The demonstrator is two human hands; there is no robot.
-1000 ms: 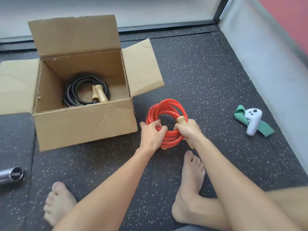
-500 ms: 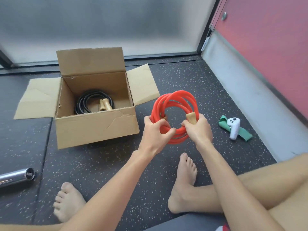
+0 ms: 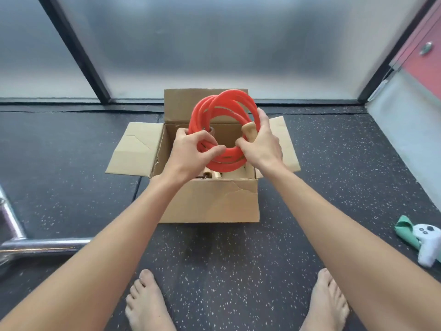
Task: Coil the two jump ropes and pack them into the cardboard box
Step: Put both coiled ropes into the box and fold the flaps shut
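Observation:
The coiled red jump rope is held upright in the air over the open cardboard box. My left hand grips the coil's lower left loops. My right hand grips the lower right loops together with a wooden handle. Inside the box, only the wooden handles of the black jump rope show below my hands; its coil is hidden behind them.
The box flaps stand open to the left, right and back. A chrome bar lies on the floor at the left. A white controller on a green band lies at the right. My bare feet rest on the dark speckled mat.
Both hands lifted the red coil off the floor and carried it left, up over the open box. The view has turned so the box is now centred ahead.

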